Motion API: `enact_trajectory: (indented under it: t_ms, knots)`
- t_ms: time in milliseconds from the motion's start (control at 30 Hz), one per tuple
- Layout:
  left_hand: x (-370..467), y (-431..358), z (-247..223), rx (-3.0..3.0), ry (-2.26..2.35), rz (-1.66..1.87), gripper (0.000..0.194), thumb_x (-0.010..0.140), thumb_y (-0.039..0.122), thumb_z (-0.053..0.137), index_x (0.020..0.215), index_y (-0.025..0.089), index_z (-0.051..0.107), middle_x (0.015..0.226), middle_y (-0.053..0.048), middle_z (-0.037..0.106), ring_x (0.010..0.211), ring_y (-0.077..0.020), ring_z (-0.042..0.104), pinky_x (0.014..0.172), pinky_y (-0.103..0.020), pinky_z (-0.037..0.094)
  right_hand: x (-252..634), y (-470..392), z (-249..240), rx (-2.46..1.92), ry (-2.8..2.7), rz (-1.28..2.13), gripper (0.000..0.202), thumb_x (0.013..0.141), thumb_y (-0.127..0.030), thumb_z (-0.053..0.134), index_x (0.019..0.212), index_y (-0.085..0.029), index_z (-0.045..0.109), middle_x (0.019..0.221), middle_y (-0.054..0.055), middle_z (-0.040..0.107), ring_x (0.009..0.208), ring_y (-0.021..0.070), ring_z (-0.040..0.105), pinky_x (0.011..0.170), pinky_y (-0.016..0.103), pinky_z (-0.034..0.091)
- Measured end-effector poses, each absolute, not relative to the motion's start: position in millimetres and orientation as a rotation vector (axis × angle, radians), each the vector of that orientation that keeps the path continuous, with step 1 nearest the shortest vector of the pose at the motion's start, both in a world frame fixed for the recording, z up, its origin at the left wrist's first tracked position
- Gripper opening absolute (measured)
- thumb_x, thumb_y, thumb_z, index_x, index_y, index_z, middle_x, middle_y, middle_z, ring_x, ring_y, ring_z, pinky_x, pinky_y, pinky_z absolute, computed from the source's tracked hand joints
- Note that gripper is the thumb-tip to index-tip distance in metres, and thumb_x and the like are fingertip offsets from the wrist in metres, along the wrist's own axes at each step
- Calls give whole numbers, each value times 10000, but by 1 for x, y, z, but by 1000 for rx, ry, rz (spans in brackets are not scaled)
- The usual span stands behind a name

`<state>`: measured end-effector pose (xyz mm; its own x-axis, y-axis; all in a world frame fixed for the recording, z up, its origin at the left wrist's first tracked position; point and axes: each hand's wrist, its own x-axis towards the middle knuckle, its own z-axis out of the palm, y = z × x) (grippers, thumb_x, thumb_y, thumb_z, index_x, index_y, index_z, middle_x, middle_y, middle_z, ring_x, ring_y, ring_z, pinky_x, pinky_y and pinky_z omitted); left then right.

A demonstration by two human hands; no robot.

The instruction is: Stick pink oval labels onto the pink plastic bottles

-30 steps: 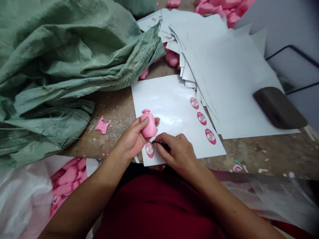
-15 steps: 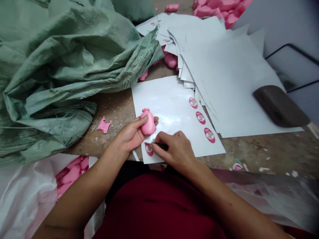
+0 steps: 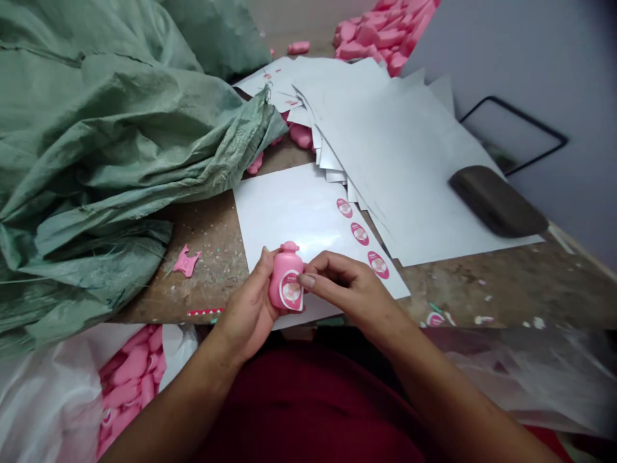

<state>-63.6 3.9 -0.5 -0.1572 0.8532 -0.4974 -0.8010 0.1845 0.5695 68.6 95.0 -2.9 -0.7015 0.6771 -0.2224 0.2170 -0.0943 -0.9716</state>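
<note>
My left hand (image 3: 250, 308) is wrapped round a small pink plastic bottle (image 3: 284, 270) held upright with its neck up. An oval pink-and-white sticker (image 3: 291, 290) lies against the bottle's front. My right hand (image 3: 349, 286) pinches the sticker's right edge between thumb and forefinger; its other fingers are curled, and whether they hold anything is hidden. Beneath both hands lies a white sticker sheet (image 3: 284, 199), with several oval stickers (image 3: 359, 233) along its right side.
A stack of white sheets (image 3: 385, 154) lies to the right, with a dark brown block-like object (image 3: 499, 200) on it. A green woven sack (image 3: 120, 128) covers the left. More pink bottles fill a white bag (image 3: 58, 379) at lower left and form a pile (image 3: 380, 35) at the back.
The sticker at the sheet's lower left edge is now on the bottle's front, pinched by my right hand. The bottle has come lower and nearer me. The dark item in my right hand no longer shows.
</note>
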Motion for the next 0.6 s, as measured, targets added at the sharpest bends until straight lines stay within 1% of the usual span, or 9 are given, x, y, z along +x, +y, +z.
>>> enact_trajectory:
  t_ms: [133, 267, 367, 433, 500, 567, 600]
  knots:
    - [-57, 2, 4, 94, 967, 1463, 425, 962, 527, 441, 1109, 195, 663, 916, -45, 625, 749, -137, 622, 566, -231, 562, 71, 95, -8, -1014, -1775, 1876, 299, 757, -486, 689, 702, -207, 596, 639, -30, 523, 603, 120, 447, 555, 263, 333]
    - [-54, 2, 4, 148, 1033, 1487, 460, 925, 576, 490, 1126, 196, 655, 917, -59, 626, 773, -144, 601, 604, -224, 553, 71, 95, -7, -1020, -1716, 1941, 337, 753, -518, 701, 698, -209, 579, 648, -27, 549, 618, 127, 472, 584, 273, 353]
    - [-52, 2, 3, 162, 1049, 1513, 472, 909, 588, 519, 1123, 189, 650, 910, -65, 631, 750, -131, 581, 607, -205, 526, 69, 94, -5, -1016, -1642, 1992, 345, 745, -518, 721, 690, -211, 575, 630, -44, 519, 588, 111, 446, 575, 266, 348]
    - [-50, 3, 2, 141, 1056, 1534, 422, 925, 538, 534, 1131, 186, 644, 918, -62, 629, 746, -119, 573, 612, -194, 510, 69, 92, -5, -998, -1592, 2037, 343, 744, -512, 728, 682, -212, 573, 605, -57, 484, 555, 97, 412, 557, 260, 341]
    - [-50, 4, 1, 116, 1075, 1533, 330, 938, 430, 568, 1154, 190, 637, 930, -53, 622, 745, -108, 568, 607, -184, 498, 68, 91, -6, -975, -1564, 2078, 332, 755, -507, 720, 684, -215, 578, 582, -64, 457, 532, 93, 391, 543, 259, 336]
    - [-50, 4, 0, 96, 1091, 1524, 280, 935, 337, 592, 1166, 186, 636, 908, -39, 605, 718, -95, 556, 588, -177, 491, 69, 90, -7, -968, -1561, 2065, 314, 768, -495, 708, 689, -219, 583, 574, -64, 444, 528, 96, 384, 538, 261, 332]
    - [-50, 5, 0, 89, 1094, 1520, 272, 934, 315, 592, 1165, 179, 636, 891, -35, 597, 698, -91, 550, 574, -179, 492, 70, 90, -7, -977, -1573, 2029, 303, 773, -485, 703, 688, -219, 584, 580, -60, 446, 537, 99, 388, 542, 263, 332]
